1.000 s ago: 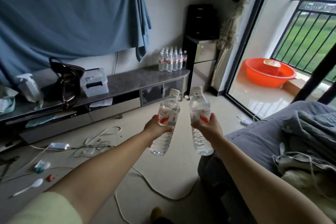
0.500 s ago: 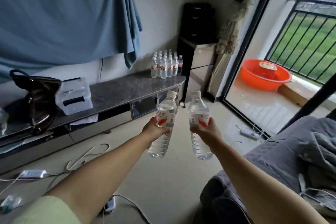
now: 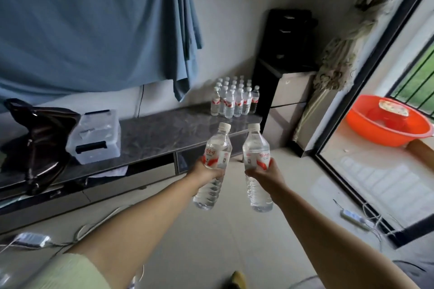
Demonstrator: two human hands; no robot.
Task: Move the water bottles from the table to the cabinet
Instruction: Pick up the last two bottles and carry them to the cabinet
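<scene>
My left hand (image 3: 206,172) grips a clear water bottle (image 3: 215,162) with a red and white label around its middle, tilted slightly right. My right hand (image 3: 264,175) grips a second, like bottle (image 3: 257,159) at its label, nearly upright. Both bottles are held out in front of me above the floor, caps up and close together. Ahead stands a long low cabinet (image 3: 152,134) with a dark marbled top. At its right end stand several water bottles in a tight group (image 3: 233,98).
On the cabinet sit a clear plastic box (image 3: 96,136) and a dark bag (image 3: 40,141). A tall dark cabinet (image 3: 286,77) stands right of it. An orange basin (image 3: 387,119) lies beyond the glass door. Cables and a power strip (image 3: 353,217) lie on the floor.
I have walked closer to the cabinet; it and the bottle group now look larger and nearer. Both hands still hold their bottles in the same way. The grey sofa has left view.
</scene>
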